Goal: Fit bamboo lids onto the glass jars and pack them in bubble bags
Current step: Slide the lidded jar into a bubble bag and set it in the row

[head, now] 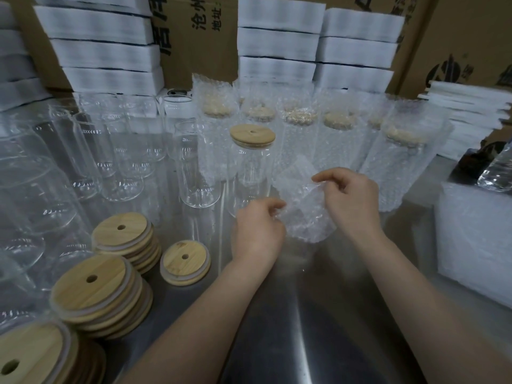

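Both my hands, left hand (257, 228) and right hand (350, 202), pinch the bubble bag (303, 214); I'd open its mouth wide before sleeving the lidded jar (252, 167).

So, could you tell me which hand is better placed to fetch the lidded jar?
Probably left: the left hand is just in front of the lidded jar; the right hand pinches the bubble bag farther off.

Your near-left lids (83, 295) are tan with fine grain and white rims; the bag (304, 217) is clear, dotted with bubbles; far foam (277, 42) white, boxes (188, 59) brown with black print.
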The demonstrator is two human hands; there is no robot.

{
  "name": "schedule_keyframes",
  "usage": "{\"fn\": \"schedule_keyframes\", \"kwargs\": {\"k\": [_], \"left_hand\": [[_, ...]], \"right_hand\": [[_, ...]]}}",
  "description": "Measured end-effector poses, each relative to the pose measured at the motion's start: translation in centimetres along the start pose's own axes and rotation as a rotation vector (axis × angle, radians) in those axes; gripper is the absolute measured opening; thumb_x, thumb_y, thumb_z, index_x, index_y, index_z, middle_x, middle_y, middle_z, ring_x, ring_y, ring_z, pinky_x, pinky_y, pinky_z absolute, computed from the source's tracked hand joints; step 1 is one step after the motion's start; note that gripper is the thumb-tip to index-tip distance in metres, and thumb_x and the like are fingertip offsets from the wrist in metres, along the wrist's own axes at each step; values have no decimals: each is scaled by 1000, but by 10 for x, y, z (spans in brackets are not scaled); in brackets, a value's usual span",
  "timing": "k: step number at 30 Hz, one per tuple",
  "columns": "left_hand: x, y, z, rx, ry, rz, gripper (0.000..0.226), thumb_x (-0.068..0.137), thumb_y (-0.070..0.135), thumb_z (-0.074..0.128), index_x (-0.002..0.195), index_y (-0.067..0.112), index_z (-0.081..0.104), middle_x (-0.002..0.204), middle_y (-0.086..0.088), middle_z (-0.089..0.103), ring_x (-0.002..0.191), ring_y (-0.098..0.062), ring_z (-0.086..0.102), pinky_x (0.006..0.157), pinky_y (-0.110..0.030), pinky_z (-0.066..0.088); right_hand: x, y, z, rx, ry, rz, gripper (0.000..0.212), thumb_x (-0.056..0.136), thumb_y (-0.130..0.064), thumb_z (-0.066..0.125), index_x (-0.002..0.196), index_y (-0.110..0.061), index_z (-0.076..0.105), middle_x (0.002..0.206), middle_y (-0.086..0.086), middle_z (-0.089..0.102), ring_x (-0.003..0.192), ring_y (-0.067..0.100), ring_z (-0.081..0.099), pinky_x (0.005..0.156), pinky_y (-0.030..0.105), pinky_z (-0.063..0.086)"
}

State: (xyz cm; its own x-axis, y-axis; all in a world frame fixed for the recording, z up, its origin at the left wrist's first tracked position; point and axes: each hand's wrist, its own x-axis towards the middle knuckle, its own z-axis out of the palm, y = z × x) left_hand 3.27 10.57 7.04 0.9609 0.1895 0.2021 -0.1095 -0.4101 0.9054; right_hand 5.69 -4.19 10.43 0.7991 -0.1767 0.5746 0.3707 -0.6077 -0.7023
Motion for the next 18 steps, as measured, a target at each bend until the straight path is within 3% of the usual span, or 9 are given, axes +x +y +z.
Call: {"fn": "schedule_keyframes", "kwargs": {"k": [2,4,5,7,9,14,18], "left_hand": [[0,0,-1,4,-3,-23,49,75,-3,48,110,21,74,108,-3,73,84,-29,72,81,-40,58],[0,1,0,-50,-17,-64,32,79,1,49,93,14,75,84,-7,74,68,-29,71,66,-37,60],[-1,2,0,-105,-21,-109,23,82,4,52,82,12,73,74,-9,71,62,-32,70,57,-37,59],[-3,7,0,-257,-41,-222,21,82,13,58,63,16,68,57,-5,65,56,-35,69,49,-38,57],[-5,12,0,-375,-76,-282,18,72,23,59,55,20,66,48,2,60,50,-31,66,48,-44,57],[-6,16,-1,-484,-123,-261,32,68,40,54,77,12,65,77,-8,73,55,-29,71,47,-47,57],[-5,14,-2,-452,-130,-215,36,69,30,49,83,2,67,74,-17,71,53,-31,70,48,-52,58]], "right_hand": [[-2,-7,-1,2,33,-29,39,83,8,47,94,-16,76,89,-4,71,66,0,54,69,19,42],[-5,-17,-2,17,-13,-50,43,83,8,47,108,-16,71,107,-6,67,92,4,58,85,21,47],[-6,-22,-2,41,-69,-71,46,82,5,49,118,-18,67,116,-9,62,105,2,55,94,16,43],[-6,-35,-3,90,-190,-122,57,80,-10,51,135,-23,53,132,-13,51,122,-5,43,102,6,32],[-3,-47,1,118,-257,-139,66,81,-26,54,145,-28,40,140,-14,45,129,-4,39,103,13,31],[11,-72,28,-55,-386,-157,101,77,-52,76,153,-35,12,151,0,41,135,17,41,96,29,35],[15,-77,56,-158,-389,-134,111,73,-51,80,154,-26,9,139,9,51,122,28,53,89,37,45]]}}
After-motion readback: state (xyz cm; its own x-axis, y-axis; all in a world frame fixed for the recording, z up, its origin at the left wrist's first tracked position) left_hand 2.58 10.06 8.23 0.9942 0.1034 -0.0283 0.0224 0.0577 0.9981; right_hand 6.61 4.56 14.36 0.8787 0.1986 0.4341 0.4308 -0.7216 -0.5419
